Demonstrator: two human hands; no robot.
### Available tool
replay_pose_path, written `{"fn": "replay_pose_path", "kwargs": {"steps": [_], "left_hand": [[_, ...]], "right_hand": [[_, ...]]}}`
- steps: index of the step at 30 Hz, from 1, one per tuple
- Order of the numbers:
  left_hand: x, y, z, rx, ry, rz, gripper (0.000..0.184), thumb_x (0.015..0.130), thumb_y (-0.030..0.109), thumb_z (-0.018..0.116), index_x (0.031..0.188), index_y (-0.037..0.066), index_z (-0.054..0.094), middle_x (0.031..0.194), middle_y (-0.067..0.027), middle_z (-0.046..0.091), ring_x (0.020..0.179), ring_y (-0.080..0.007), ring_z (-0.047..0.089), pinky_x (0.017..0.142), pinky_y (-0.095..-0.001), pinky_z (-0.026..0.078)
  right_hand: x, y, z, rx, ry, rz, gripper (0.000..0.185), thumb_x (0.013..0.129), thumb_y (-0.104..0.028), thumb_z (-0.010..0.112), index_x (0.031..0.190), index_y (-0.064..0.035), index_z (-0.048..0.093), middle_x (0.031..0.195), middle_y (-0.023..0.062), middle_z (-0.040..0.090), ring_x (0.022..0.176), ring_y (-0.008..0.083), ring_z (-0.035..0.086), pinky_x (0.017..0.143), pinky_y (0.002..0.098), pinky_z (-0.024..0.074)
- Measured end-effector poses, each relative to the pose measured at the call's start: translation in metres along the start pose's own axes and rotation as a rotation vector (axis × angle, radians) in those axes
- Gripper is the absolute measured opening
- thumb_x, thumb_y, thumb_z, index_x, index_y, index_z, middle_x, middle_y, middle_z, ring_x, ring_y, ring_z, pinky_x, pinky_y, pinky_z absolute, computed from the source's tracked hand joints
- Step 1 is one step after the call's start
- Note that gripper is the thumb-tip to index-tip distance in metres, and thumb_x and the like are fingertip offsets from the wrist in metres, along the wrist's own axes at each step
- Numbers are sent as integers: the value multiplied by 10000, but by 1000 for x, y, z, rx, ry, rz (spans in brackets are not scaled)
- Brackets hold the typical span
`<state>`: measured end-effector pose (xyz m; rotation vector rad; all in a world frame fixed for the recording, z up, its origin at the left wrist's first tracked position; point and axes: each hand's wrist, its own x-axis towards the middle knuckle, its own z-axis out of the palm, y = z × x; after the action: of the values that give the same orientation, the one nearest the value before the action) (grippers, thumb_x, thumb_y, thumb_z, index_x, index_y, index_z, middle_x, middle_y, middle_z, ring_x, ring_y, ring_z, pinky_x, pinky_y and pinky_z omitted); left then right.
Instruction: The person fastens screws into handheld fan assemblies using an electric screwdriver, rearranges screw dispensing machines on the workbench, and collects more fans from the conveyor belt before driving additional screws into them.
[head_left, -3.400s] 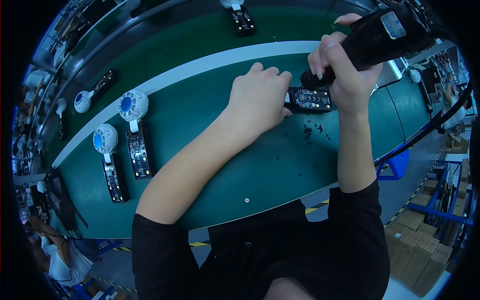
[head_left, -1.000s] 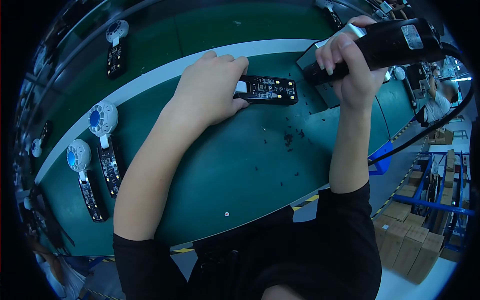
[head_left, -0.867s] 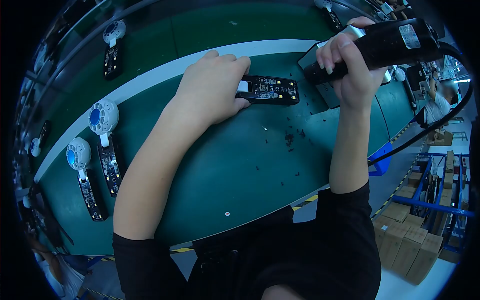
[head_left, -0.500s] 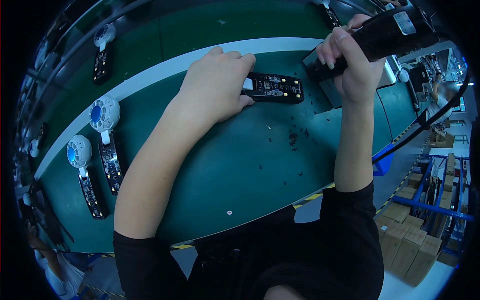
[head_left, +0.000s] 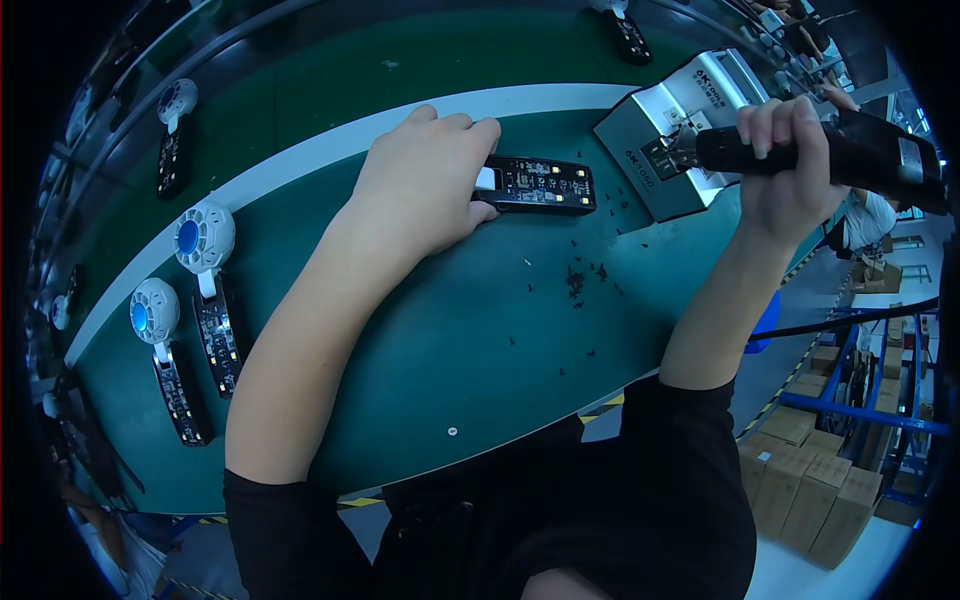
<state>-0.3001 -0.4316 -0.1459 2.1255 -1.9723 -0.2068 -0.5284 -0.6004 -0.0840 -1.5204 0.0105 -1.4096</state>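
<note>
My left hand (head_left: 425,180) is closed around the near end of a black handheld device (head_left: 545,187), whose exposed circuit board faces up. A bit of white neck shows by my fingers; whatever lies beyond it is hidden under the hand. My right hand (head_left: 795,180) grips a black electric screwdriver (head_left: 885,165) held nearly level. Its tip points left, right at the front of a silver and grey screw feeder (head_left: 715,95); whether it touches is hard to see. Small dark screws (head_left: 577,284) lie scattered on the green table between the two hands.
Two similar devices with round white heads (head_left: 204,238) lie to the left on the table. Others sit on the green belt (head_left: 350,75) beyond the pale edge strip. A black cable (head_left: 850,322) runs at right. Cardboard boxes (head_left: 800,500) and a rack stand on the floor.
My right hand has moved right and down with the screwdriver, its tip now at the screw feeder's front. My left hand keeps hold of the device, and the view has shifted slightly.
</note>
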Motion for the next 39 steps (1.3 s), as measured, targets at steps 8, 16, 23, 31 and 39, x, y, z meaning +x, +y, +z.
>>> {"fn": "replay_pose_path", "kwargs": {"steps": [8, 16, 23, 31, 39], "left_hand": [[-1, 1, -2, -18, -8, -2, 444, 726, 229, 875, 1060, 99, 613, 1013, -78, 688, 992, -305, 600, 878, -422, 514], [0, -1, 1, 1, 22, 13, 442, 724, 218, 876, 1056, 95, 611, 1020, -89, 690, 1011, -314, 610, 890, -428, 515], [0, -1, 1, 0, 19, 13, 441, 728, 220, 875, 1057, 94, 611, 1030, -92, 693, 1020, -320, 617, 896, -431, 515], [-2, 1, 1, 12, 50, 10, 434, 728, 216, 877, 1056, 93, 620, 1032, -95, 697, 1016, -316, 623, 892, -432, 522], [-1, -4, 4, 16, 67, 41, 423, 730, 212, 876, 1045, 94, 618, 1029, -96, 699, 1010, -314, 627, 889, -434, 521]], "right_hand": [[0, -14, -2, -317, -184, 78, 395, 906, 24, 599, 1265, -69, 461, 747, 66, 546, 631, 187, 561, 667, 394, 479], [-21, -14, 33, -93, -245, 242, 336, 955, -39, 520, 1284, -31, 452, 667, 37, 451, 542, 141, 486, 571, 335, 430], [-34, 11, 37, 452, -263, 240, 367, 950, -54, 541, 1305, -17, 461, 673, 48, 473, 537, 156, 497, 543, 342, 439], [-35, 4, 33, 25, -272, 256, 346, 946, -57, 553, 1282, -27, 478, 674, 45, 472, 533, 156, 492, 546, 343, 437], [-36, 4, 35, 147, -242, 292, 327, 951, -54, 540, 1270, -44, 471, 678, 39, 452, 542, 146, 476, 568, 341, 423]]}}
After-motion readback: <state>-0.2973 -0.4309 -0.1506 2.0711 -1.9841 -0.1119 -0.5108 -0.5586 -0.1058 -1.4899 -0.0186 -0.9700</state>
